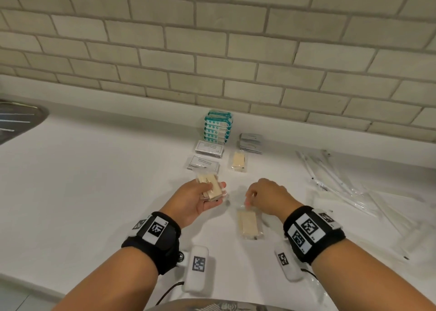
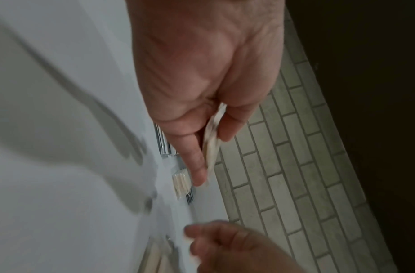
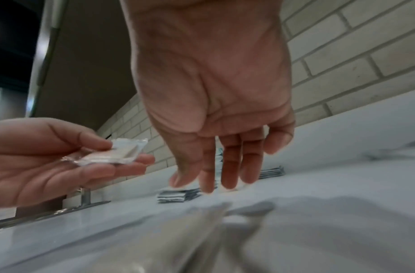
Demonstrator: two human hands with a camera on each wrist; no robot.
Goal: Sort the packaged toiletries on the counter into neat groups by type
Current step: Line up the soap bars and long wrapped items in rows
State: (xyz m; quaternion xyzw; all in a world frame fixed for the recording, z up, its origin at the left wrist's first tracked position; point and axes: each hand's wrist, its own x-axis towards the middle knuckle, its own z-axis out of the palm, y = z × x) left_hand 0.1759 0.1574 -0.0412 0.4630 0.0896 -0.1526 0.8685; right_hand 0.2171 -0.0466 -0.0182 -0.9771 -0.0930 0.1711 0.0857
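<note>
Head view: left hand palm-up, gripping a small stack of cream packets between thumb and fingers, above the counter. Right hand fingers hanging down, relaxed, tips at the top edge of another cream packet lying flat on the counter; empty, not yet pinching. Already grouped near the wall: teal packs stacked, two piles of white sachets, grey sachets, one cream packet between them. Clear-wrapped sticks loose at right, unsorted.

Likely step: pick up the flat packet, add to the held stack. Best to pinch the wrapper seam at the edge, lift clean, lay square on the stack. Slippery film, so a firm thumb on top.

White glossy counter, pale brick-tile wall, sink drainer at far left.
</note>
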